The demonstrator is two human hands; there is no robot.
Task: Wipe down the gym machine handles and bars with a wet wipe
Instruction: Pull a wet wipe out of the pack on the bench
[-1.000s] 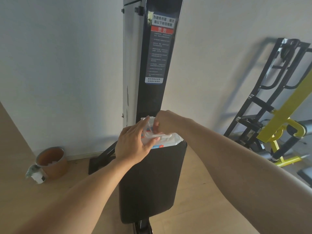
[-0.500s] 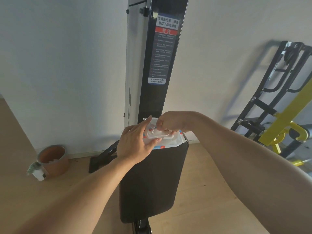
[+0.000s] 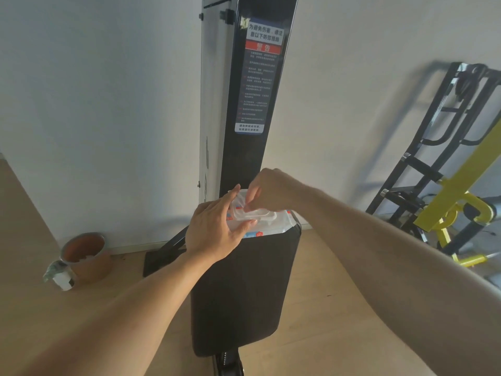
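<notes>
A: Where's your wet-wipe pack (image 3: pixel 264 225) now?

B: Centre of the frame, lying on the top edge of the black padded seat (image 3: pixel 238 289), below the upright column (image 3: pixel 252 104) with the warning label (image 3: pixel 259 77).

A: And your hands?

B: Your left hand (image 3: pixel 214 232) is spread flat, pinning the pack's near end. Your right hand (image 3: pixel 271 191) has risen off the clear lid (image 3: pixel 253 213) since a moment ago; its fingertips now pinch at the opening, though whether they hold a wipe I can't tell.

A: Meaning?

B: You're likely about to draw one out; no wiping yet.
</notes>
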